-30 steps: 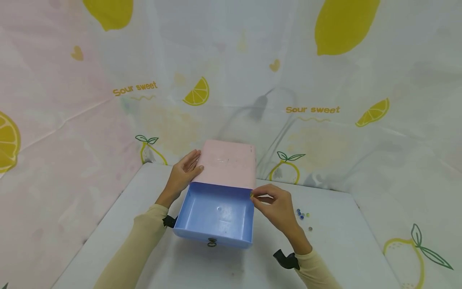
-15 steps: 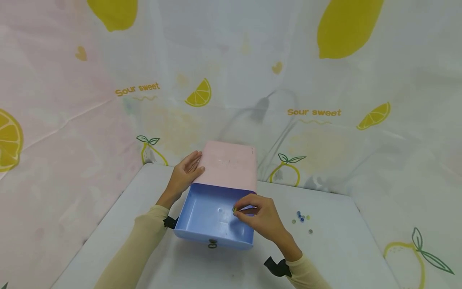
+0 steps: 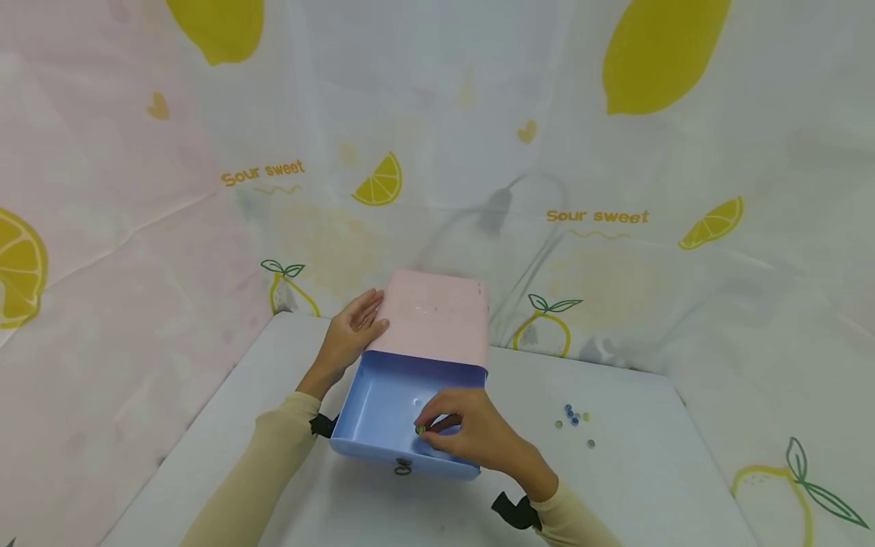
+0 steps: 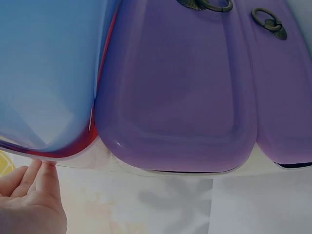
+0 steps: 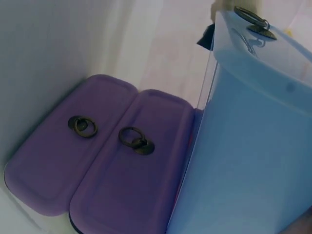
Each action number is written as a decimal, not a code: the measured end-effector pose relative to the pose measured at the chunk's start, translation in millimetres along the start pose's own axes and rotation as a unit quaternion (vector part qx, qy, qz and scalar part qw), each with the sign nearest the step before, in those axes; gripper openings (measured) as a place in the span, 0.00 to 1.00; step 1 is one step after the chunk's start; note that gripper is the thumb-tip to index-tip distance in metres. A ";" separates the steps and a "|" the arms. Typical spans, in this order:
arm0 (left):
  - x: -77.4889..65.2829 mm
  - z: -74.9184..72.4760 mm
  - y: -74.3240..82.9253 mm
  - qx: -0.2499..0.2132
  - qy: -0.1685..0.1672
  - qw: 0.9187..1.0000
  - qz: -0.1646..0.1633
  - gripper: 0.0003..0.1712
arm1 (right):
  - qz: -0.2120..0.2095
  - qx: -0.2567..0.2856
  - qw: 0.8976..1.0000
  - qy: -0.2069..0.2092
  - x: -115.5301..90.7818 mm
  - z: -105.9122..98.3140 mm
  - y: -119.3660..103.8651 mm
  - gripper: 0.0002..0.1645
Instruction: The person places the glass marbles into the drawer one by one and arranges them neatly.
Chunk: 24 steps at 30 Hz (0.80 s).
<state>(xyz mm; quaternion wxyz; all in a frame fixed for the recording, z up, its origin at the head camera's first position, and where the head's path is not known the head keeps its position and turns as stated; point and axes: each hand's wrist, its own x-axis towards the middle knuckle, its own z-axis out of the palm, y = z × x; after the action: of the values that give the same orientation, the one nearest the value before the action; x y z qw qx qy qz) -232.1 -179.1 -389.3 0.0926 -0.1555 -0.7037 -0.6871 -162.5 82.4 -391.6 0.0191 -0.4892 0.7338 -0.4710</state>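
Note:
A small chest [image 3: 437, 319] with a pink top stands on the white table, its blue top drawer [image 3: 372, 452] pulled out toward me. My left hand [image 3: 345, 338] rests against the chest's left side, thumb at the top edge; in the left wrist view its extended fingers [image 4: 47, 178] touch the pale casing. Over the open drawer, my right hand [image 3: 472, 427] pinches a small yellow-green marble [image 3: 420, 430] between thumb and fingertips. Under the blue drawer, the wrist views show two closed purple drawers [image 4: 180, 92] with ring pulls [image 5: 131, 137].
Several loose marbles [image 3: 574, 416], blue, yellowish and clear, lie on the table [image 3: 636, 471] right of the chest. A metal ring pull [image 3: 403, 467] hangs on the blue drawer's front. A lemon-printed cloth [image 3: 437, 137] encloses the table's back and sides.
My right hand has moved left and toward me, from the drawer's right edge to over its inside, still pinching the marble. The left hand keeps its place on the chest.

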 end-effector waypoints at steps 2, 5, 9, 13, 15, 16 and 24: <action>0.1 -0.1 -2.1 -0.008 -0.001 1.000 0.001 0.40 | 0.010 -0.019 0.999 -0.025 1.9 1.6 1.2 0.09; 2.3 -1.7 -10.9 -0.020 0.000 1.000 0.003 0.41 | 0.024 -0.038 0.997 -0.061 5.3 3.0 0.8 0.08; 5.7 -4.1 -23.7 -0.022 0.003 1.000 0.010 0.42 | 0.031 -0.061 0.993 -0.100 8.8 2.6 -1.2 0.07; 4.5 -2.5 -14.5 -0.016 0.002 1.000 0.007 0.41 | 0.026 -0.088 0.988 -0.128 9.8 1.7 0.6 0.07; 2.6 -1.2 -6.6 -0.013 0.001 1.000 0.003 0.41 | 0.026 -0.097 0.985 -0.138 9.9 1.9 3.1 0.07; 2.6 -1.2 -6.3 -0.013 0.001 1.000 0.004 0.41 | 0.026 -0.102 0.984 -0.143 10.0 2.0 4.3 0.07; 1.9 -1.0 -5.0 -0.020 -0.004 1.000 0.006 0.41 | 0.041 -0.102 0.980 -0.164 11.3 1.3 4.6 0.07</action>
<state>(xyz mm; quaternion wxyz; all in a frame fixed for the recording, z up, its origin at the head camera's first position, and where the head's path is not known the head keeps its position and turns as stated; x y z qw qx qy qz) -235.7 -180.0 -393.2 0.0910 -0.1646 -0.6889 -0.7000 -171.0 73.6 -390.7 0.1081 -0.5286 0.7845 -0.3058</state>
